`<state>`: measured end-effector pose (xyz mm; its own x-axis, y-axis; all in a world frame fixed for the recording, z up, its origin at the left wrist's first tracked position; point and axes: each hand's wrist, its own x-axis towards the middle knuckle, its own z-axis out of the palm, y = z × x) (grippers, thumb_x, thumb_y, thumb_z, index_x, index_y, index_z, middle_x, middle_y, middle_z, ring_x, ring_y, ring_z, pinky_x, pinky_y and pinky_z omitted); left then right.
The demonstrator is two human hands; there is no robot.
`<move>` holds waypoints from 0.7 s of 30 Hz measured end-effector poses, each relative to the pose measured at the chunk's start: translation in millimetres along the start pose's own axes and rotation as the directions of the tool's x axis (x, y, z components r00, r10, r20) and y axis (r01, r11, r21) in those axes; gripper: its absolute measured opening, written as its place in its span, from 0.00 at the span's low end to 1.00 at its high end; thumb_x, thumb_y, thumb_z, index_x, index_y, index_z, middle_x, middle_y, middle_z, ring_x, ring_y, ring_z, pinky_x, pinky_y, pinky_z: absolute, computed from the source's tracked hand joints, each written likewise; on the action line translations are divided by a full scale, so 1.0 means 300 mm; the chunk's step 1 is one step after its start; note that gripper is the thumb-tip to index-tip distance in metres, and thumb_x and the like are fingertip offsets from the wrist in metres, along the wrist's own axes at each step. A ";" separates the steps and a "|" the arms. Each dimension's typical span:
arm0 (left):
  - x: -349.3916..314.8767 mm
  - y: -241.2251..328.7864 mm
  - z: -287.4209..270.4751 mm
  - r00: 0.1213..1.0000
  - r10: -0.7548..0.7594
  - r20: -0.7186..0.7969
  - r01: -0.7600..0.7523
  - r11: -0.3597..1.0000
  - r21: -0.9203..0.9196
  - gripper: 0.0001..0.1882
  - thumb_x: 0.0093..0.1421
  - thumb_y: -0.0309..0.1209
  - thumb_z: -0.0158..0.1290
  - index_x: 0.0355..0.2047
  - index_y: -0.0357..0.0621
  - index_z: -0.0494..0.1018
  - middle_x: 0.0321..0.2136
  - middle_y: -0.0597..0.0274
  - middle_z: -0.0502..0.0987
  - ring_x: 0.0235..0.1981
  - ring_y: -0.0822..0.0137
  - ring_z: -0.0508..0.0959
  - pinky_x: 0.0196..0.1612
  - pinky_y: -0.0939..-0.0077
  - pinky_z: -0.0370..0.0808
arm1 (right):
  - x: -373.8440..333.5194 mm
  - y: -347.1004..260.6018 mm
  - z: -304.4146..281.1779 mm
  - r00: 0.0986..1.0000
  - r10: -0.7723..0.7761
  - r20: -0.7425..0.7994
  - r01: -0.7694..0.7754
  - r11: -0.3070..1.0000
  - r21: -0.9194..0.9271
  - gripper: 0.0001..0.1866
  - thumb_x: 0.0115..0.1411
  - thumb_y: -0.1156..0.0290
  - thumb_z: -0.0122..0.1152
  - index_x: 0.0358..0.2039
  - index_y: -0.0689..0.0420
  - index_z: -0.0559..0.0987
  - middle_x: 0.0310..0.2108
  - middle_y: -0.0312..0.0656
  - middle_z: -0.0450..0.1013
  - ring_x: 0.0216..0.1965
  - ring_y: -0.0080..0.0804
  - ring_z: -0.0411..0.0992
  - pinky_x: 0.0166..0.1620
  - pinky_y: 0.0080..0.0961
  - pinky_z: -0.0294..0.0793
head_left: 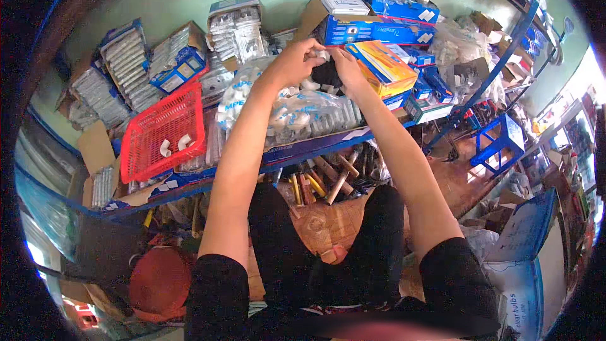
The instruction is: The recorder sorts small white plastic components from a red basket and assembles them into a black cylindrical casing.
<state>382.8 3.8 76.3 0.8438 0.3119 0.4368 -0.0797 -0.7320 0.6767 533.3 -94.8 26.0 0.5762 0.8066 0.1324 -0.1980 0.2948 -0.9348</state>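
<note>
Both hands are raised together over the shelf. My left hand [293, 66] has its fingers curled, with a small white piece, like a plastic pipe fitting [324, 55], at the fingertips. Close beside it, my right hand [347, 71] is closed; what its fingers grip is partly hidden. A dark gap or object [327, 76] shows between the hands. Under them lie clear plastic bags [303, 117] with blue print, holding white fittings. To the left, a red plastic basket [161, 129] stands tilted, with two white elbow fittings [184, 142] inside.
An orange and yellow box [382, 67] lies right of my hands, blue boxes [404, 31] behind it. Cartons of wrapped silvery parts [237, 31] line the back left. Wooden-handled tools [341, 180] lie below the shelf. A blue stool [502, 142] stands at right, beyond a blue post [492, 79].
</note>
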 end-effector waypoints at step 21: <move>0.037 -0.019 0.008 0.992 0.052 -0.111 -0.045 0.997 0.068 0.13 0.63 0.31 0.62 0.48 0.42 0.80 0.32 0.57 0.82 0.32 0.65 0.80 0.41 0.68 0.78 | 0.020 0.024 -0.020 0.995 -0.037 0.093 0.045 0.995 -0.092 0.17 0.71 0.61 0.54 0.49 0.61 0.81 0.40 0.39 0.78 0.40 0.26 0.75 0.44 0.26 0.74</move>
<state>394.0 10.0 75.8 0.7743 0.3386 0.5346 -0.0812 -0.7846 0.6146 540.1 -91.0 18.1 0.5066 0.8394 0.1969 -0.0974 0.2826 -0.9543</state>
